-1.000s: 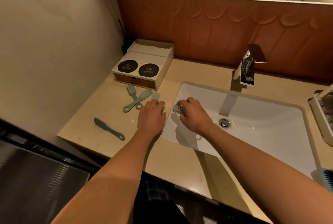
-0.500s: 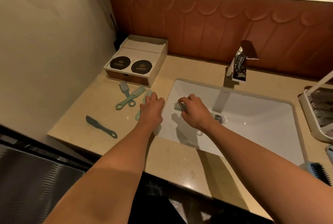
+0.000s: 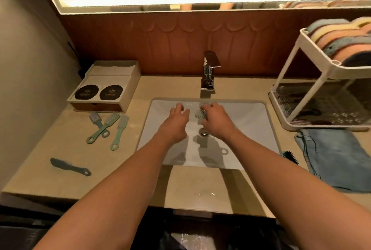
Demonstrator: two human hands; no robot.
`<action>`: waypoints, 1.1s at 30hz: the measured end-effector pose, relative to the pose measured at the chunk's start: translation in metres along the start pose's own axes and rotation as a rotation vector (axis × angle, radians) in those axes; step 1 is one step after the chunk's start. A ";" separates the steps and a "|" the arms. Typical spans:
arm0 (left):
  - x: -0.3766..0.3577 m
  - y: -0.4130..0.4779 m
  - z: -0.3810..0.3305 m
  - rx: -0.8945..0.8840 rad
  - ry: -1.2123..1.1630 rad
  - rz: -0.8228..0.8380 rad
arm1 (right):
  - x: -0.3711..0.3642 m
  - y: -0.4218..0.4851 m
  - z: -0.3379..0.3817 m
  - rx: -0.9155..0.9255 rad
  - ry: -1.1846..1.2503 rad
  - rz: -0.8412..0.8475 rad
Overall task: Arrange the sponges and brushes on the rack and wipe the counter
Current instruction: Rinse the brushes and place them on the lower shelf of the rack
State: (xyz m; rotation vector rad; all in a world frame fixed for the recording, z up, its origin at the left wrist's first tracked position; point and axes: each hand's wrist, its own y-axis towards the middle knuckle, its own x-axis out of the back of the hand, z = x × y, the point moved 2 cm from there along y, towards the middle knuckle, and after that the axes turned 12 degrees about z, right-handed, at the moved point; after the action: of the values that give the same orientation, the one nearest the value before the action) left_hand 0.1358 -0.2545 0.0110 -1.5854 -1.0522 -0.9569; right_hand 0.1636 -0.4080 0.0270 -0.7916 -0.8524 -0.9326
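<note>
Both hands are over the white sink (image 3: 251, 129). My right hand (image 3: 215, 122) grips a small green brush (image 3: 200, 113) by its head, below the faucet (image 3: 208, 73). My left hand (image 3: 175, 123) hovers beside it, fingers apart and holding nothing. Three light green brushes (image 3: 106, 127) lie on the counter left of the sink, and a darker brush (image 3: 69, 167) lies nearer the front edge. A white two-tier rack (image 3: 313, 81) stands at the right with several sponges (image 3: 339, 40) on its upper tier. A blue cloth (image 3: 333, 155) lies in front of the rack.
A wooden box (image 3: 106, 89) with two black round lids sits at the back left against the wall. A dark bristled brush (image 3: 291, 156) lies at the sink's right edge beside the cloth. A lit mirror runs above the brown backsplash. Water drops mark the counter's front.
My left hand has left the brushes on the counter and moved right over the sink. My right hand carried its brush toward the faucet. The view has turned right, showing the rack and cloth.
</note>
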 end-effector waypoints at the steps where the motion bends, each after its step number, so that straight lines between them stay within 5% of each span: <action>1: 0.003 0.003 -0.014 -0.004 -0.024 0.003 | 0.005 -0.004 -0.007 -0.016 0.001 -0.013; 8: 0.002 0.040 -0.095 -0.114 -0.054 0.131 | 0.034 -0.042 -0.069 -0.155 -0.015 -0.105; 20: -0.006 0.071 -0.223 -0.358 -0.183 0.098 | 0.076 -0.105 -0.174 -0.379 -0.105 -0.211; 33: -0.017 0.131 -0.262 -0.374 -0.266 0.028 | 0.096 -0.100 -0.263 -0.491 -0.145 -0.269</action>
State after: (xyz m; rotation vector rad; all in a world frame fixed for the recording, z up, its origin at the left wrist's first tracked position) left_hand 0.2295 -0.5325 0.0145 -2.0750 -1.0696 -0.9826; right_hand 0.1756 -0.7049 0.0158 -1.1967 -0.8803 -1.3649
